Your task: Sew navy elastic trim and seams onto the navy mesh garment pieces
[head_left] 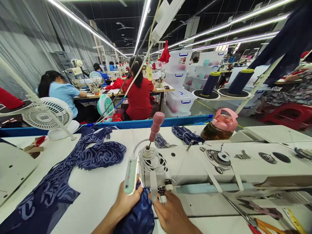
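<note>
A piece of navy patterned fabric [140, 216] runs from the front edge up under the head of a white sewing machine [185, 169]. My left hand [128, 200] grips the fabric's left edge beside the needle area, its fingertips partly behind a small lamp [130, 177]. My right hand [172, 211] pinches the fabric's right edge below the machine head, some fingers hidden by the machine. The needle and presser foot cannot be made out. A pink-handled screwdriver [156, 126] stands upright on top of the machine head.
More navy fabric [56, 175] lies across the left table. Scissors [243, 213] and a yellow tape measure [293, 221] lie at lower right. Behind stand a pink-lidded jar [219, 126], thread cones [240, 83], a white fan [47, 113] and seated co-workers [138, 97].
</note>
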Demonstrator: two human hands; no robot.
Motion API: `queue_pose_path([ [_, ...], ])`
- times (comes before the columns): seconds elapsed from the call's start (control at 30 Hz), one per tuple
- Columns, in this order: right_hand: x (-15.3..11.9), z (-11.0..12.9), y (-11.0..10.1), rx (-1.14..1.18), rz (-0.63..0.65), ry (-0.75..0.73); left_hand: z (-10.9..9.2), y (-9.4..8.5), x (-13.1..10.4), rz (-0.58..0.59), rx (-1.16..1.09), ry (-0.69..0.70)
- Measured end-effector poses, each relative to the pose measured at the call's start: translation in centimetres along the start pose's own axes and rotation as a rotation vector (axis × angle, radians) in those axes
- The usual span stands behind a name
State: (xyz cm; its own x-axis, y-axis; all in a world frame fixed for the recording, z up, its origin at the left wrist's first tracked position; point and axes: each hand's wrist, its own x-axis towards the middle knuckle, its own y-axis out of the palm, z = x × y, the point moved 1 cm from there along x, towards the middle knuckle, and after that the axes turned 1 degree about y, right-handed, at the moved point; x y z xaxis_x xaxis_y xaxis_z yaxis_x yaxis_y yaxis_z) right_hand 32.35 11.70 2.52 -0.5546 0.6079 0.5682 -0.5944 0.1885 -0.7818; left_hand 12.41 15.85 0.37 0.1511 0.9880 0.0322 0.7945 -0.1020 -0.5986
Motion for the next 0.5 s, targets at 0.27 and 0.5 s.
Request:
queue_pose_path([
  [0.27, -0.1, -0.5, 0.4, 0.061, -0.048, -0.049, -1.0, -1.1, -0.6, -0.053, 0.030, -0.029],
  [0.5, 0.2, 0.1, -0.5, 0.326, -0.093, -0.037, -2.4, -4.1, -5.8, -0.132, -0.091, -0.039],
])
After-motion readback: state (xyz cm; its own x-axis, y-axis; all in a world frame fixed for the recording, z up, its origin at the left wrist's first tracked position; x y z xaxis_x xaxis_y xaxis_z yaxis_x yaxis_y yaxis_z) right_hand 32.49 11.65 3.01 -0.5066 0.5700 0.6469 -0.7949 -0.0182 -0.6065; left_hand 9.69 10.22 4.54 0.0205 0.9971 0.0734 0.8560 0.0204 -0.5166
